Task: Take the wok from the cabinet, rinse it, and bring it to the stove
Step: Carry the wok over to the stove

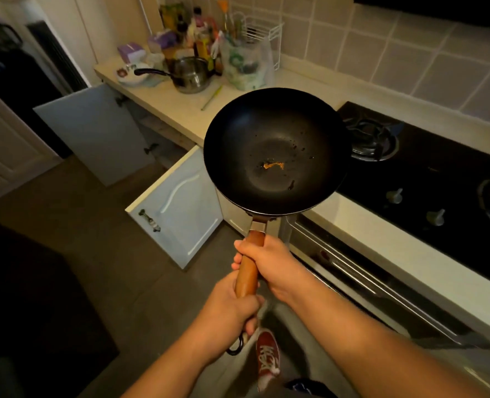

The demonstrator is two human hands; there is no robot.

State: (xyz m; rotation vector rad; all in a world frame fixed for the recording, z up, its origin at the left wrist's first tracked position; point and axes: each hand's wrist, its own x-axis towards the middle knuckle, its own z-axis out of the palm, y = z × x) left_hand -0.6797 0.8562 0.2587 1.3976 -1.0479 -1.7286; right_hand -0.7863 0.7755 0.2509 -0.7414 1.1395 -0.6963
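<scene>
A black wok (pixel 275 147) with a brown wooden handle (pixel 248 271) is held level in the air in front of the counter edge, its rim overlapping the left burner. A small orange speck and a few droplets lie in its bowl. My right hand (pixel 269 265) grips the upper part of the handle. My left hand (pixel 232 308) grips the lower end, near the black hanging loop. The black glass gas stove (pixel 427 173) lies to the right, with a burner (pixel 373 139) just beyond the wok. Two white cabinet doors (pixel 177 208) stand open below the counter on the left.
On the pale counter (pixel 175 104) at the back left sit a steel saucepan (pixel 189 74), bottles, a plastic bag and a wire rack. Two stove knobs (pixel 394 195) are at the right. An oven front (pixel 367 282) is below the stove. A red shoe (pixel 268 357) is on the floor.
</scene>
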